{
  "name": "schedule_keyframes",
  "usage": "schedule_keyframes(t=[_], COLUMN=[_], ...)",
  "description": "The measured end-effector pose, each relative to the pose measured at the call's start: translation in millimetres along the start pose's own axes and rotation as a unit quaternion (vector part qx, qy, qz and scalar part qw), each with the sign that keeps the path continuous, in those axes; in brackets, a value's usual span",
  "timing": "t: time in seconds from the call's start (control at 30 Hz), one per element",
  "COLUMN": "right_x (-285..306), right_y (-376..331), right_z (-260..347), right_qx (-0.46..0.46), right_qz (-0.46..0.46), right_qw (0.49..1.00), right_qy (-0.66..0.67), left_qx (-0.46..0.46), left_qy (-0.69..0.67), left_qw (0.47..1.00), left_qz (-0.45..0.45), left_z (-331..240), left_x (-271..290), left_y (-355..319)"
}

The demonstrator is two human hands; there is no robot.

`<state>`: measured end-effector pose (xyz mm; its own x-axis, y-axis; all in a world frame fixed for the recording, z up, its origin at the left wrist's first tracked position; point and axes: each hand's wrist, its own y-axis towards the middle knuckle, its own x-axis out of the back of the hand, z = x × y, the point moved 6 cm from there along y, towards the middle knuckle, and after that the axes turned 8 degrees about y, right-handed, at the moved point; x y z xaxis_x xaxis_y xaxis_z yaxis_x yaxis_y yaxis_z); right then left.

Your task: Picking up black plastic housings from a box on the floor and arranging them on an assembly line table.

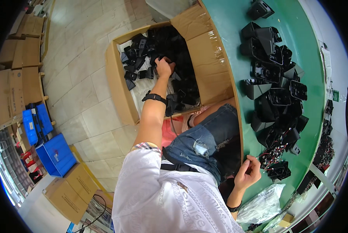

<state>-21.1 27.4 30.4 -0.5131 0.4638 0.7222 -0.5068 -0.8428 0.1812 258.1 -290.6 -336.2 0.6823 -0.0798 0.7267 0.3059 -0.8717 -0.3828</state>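
Observation:
My left hand [165, 67] reaches down into an open cardboard box [122, 99]. Its fingers are bent round a black plastic housing, mostly hidden by the hand and the dark parts about it. Many similar black housings [141, 44] lie loose in the box, over a pale liner. At the near edge of the green table, my right hand [247, 173] rests with its fingers loosely curled in, and nothing shows in them. Close beside it lies a tangle of thin red, black and white wires [273, 155].
Black housings [268, 72] are heaped along the green table [230, 23]. A clear plastic bag [262, 204] lies near my right forearm. Blue bins [57, 155] and stacked cartons [26, 87] stand on the left, beyond the tiled floor [78, 77].

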Motion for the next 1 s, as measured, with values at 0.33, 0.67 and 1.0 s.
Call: schedule_keyframes(t=[0.33,0.67,1.0], right_x=[1,0,2], right_y=[0,1,-3], right_z=[0,3,-2], right_qx=[-0.003,0.002,0.029], right_qz=[-0.002,-0.001,-0.001], right_qw=[1.000,0.998,0.993], right_qy=[0.018,0.064,0.113], left_qx=[-0.050,-0.094,0.034], left_qy=[0.004,-0.139,-0.557], left_qw=[0.998,0.977,0.827], left_qz=[-0.029,-0.135,0.074], left_z=[5,57,32], left_x=[3,47,125], left_y=[-16,-59,-116])
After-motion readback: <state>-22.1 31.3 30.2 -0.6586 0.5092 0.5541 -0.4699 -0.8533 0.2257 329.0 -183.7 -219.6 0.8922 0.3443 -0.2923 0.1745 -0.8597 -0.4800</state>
